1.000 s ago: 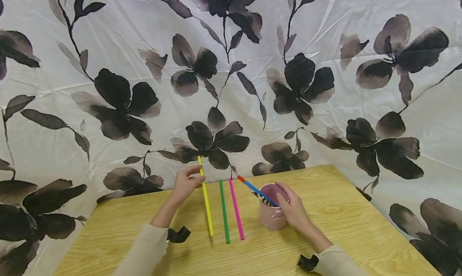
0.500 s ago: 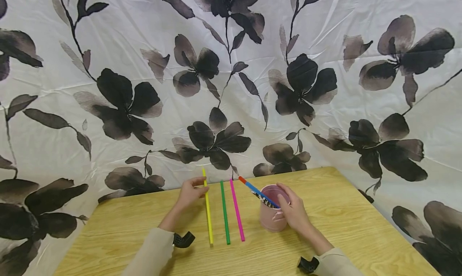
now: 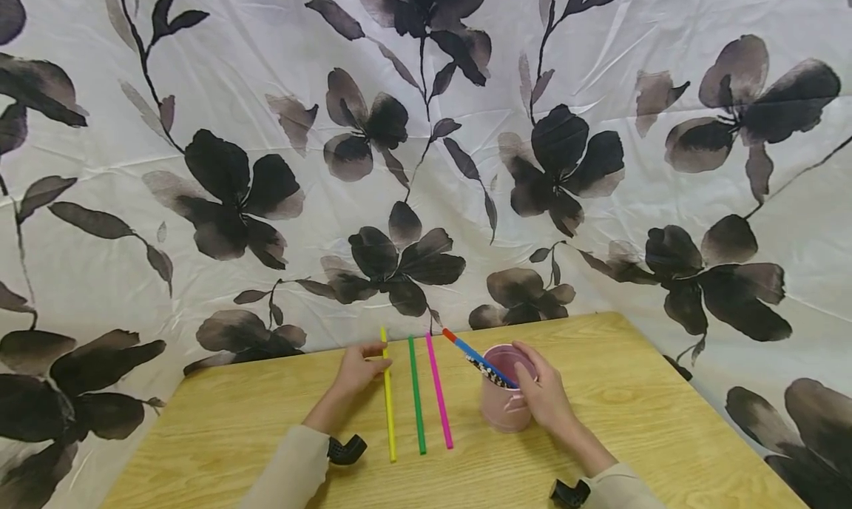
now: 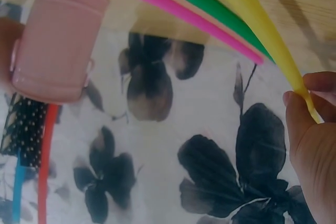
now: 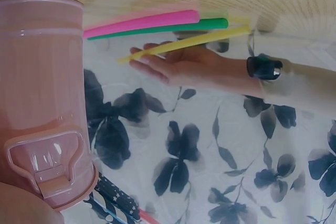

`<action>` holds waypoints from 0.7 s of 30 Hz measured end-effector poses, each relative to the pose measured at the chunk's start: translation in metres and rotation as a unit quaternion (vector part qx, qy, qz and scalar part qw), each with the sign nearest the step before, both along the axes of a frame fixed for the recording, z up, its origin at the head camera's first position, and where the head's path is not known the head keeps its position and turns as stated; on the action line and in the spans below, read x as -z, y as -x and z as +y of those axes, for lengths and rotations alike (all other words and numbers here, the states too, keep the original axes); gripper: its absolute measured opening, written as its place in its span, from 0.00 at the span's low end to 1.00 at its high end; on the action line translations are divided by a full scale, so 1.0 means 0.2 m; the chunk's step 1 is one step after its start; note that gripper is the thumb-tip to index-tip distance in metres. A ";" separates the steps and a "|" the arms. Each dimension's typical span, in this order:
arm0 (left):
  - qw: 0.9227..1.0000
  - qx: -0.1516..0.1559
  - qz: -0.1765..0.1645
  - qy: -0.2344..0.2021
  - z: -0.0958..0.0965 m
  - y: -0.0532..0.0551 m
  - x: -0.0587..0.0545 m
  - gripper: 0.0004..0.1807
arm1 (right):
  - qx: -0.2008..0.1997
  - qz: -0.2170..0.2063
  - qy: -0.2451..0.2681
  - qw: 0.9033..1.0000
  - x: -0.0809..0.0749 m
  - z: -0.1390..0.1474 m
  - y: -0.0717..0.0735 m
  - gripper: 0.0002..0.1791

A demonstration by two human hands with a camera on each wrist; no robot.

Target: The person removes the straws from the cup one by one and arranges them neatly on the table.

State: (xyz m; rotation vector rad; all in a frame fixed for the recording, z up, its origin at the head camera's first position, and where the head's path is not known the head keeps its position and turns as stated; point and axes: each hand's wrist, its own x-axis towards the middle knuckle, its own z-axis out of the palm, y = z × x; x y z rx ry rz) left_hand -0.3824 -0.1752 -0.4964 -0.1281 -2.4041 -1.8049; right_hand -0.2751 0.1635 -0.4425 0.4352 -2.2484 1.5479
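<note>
My left hand (image 3: 357, 371) pinches a yellow straw (image 3: 390, 424) near its far end, between thumb and fingers. The straw lies close over the table, left of a green straw (image 3: 417, 402) and a pink straw (image 3: 440, 402), all roughly parallel. In the left wrist view, the yellow straw (image 4: 257, 22) bends slightly at the fingertips. A small pink metal pail (image 3: 504, 411) with side handles stands to the right, and my right hand (image 3: 551, 399) grips its right side and rim. Several straws (image 3: 474, 352), red, blue and black patterned, lean out of the pail toward the left.
Everything is on a light wooden table (image 3: 639, 420). A white cloth with dark flowers (image 3: 426, 161) hangs directly behind the table's back edge. A black wrist camera (image 3: 347, 450) sits at the left sleeve and another camera (image 3: 570, 493) at the right.
My left hand has brought the yellow straw down and toward the right, closer beside the green straw. The right hand keeps its hold on the pail, which has stayed in place.
</note>
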 end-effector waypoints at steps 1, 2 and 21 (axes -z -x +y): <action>1.000 -0.001 0.003 0.004 0.00 0.00 0.00 0.21 | 0.004 0.002 -0.002 1.000 0.00 0.00 0.00 0.19; 1.000 -0.001 0.007 0.007 0.01 0.00 0.00 0.21 | 0.002 0.001 0.000 1.000 0.00 0.00 0.00 0.19; 0.997 0.005 -0.036 0.064 0.05 0.04 0.05 0.18 | 0.004 0.015 0.000 1.000 0.00 0.00 0.00 0.19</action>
